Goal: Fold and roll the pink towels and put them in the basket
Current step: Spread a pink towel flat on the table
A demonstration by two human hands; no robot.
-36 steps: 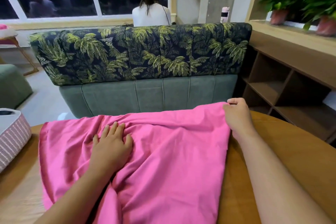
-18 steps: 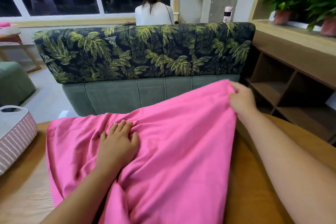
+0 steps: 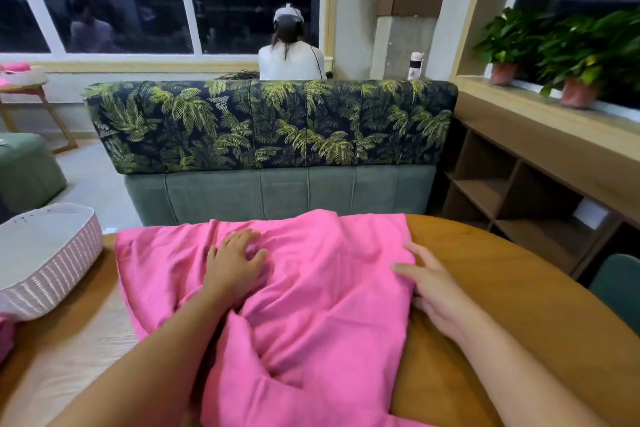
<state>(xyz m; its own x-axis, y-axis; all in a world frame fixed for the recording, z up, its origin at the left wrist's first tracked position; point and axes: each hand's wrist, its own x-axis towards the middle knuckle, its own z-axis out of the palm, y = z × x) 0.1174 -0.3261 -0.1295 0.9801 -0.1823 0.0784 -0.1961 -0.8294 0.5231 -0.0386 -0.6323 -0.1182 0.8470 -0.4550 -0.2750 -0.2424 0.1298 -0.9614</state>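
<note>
Centrally: pink towel [image 3: 311, 305] lies rumpled on the round wooden counter [image 3: 519, 305], creased down the middle, running out of frame at 6 o'clock.

Left hand [image 3: 235, 263] is palm down on the cloth, at about 11 o'clock from the towel's middle. Grip wide, fingers straight and slightly spread, pressing fabric, clasping nothing.

Right hand [image 3: 433, 288] is at the towel's 3 o'clock edge. Grip wide, fingers splayed, thumb lying on the pink cloth. Cannot tell whether any fingertip tucks under the hem.

Basket [image 3: 52, 253], white rim and pink woven wall, sits on the counter at 9 o'clock from the towel, near it, with a narrow gap between.
</note>
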